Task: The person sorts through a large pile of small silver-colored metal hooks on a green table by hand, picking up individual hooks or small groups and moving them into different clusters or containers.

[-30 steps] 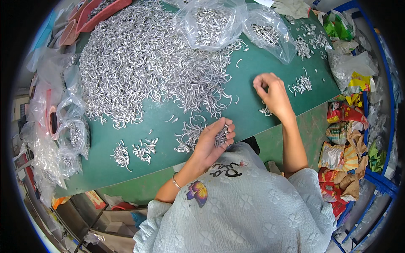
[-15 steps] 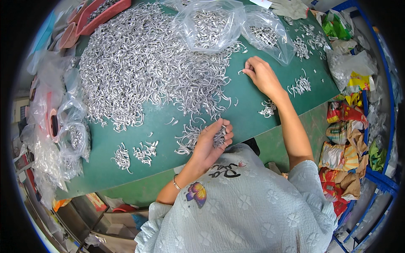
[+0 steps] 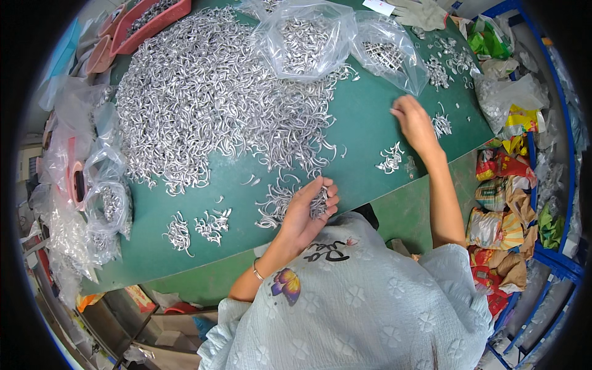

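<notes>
My left hand (image 3: pixel 306 213) is closed around a bunch of small curved silver metal pieces (image 3: pixel 320 205), some showing between fingers and palm. It rests low over the table's near edge, beside a small heap of the same pieces (image 3: pixel 271 203). My right hand (image 3: pixel 415 125) is over the table to the right, fingers bent and drawn together; whatever they hold is too small to make out. Just beyond its wrist lies a little pile of curved pieces (image 3: pixel 441 125), and nearer me another (image 3: pixel 391 158). A huge mound of these pieces (image 3: pixel 203 92) spreads over the left and middle.
The green table (image 3: pixel 364 129) also bears clear bags of metal parts (image 3: pixel 306 46) (image 3: pixel 390 58), a red tray (image 3: pixel 151 28) and a glove (image 3: pixel 422 12). Two small piles (image 3: pixel 179 234) (image 3: pixel 213 225) sit at the near left. Filled bags (image 3: pixel 496 228) line a blue rack at right.
My right hand has moved right, away from the mound, and the small piece seen at its fingertips no longer shows. My left hand stays almost where it was, still closed around the pieces.
</notes>
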The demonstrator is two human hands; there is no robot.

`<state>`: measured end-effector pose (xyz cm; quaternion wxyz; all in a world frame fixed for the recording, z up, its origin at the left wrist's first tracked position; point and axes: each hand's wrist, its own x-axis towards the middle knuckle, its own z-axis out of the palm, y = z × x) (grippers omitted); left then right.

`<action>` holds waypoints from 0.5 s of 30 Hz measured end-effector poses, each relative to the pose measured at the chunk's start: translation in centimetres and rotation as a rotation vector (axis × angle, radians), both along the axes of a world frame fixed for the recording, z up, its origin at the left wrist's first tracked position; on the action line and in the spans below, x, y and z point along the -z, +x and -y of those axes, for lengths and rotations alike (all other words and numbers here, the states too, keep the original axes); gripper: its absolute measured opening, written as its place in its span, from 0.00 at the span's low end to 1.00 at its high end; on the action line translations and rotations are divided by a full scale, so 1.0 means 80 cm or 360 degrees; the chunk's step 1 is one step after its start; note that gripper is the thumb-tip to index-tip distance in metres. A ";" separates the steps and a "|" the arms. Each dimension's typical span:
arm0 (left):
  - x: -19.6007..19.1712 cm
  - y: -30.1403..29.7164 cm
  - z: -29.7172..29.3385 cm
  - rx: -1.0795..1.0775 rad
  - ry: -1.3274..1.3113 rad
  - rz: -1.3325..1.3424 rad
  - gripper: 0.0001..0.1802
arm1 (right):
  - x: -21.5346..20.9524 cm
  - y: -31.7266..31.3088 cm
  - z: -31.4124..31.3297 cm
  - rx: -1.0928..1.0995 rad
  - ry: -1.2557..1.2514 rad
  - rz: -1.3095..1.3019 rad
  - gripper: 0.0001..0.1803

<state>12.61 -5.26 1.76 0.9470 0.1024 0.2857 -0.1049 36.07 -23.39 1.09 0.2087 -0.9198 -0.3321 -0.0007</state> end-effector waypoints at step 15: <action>0.002 0.002 -0.002 0.0001 0.0012 0.0040 0.11 | 0.006 0.009 -0.110 -0.0087 0.0123 0.0192 0.06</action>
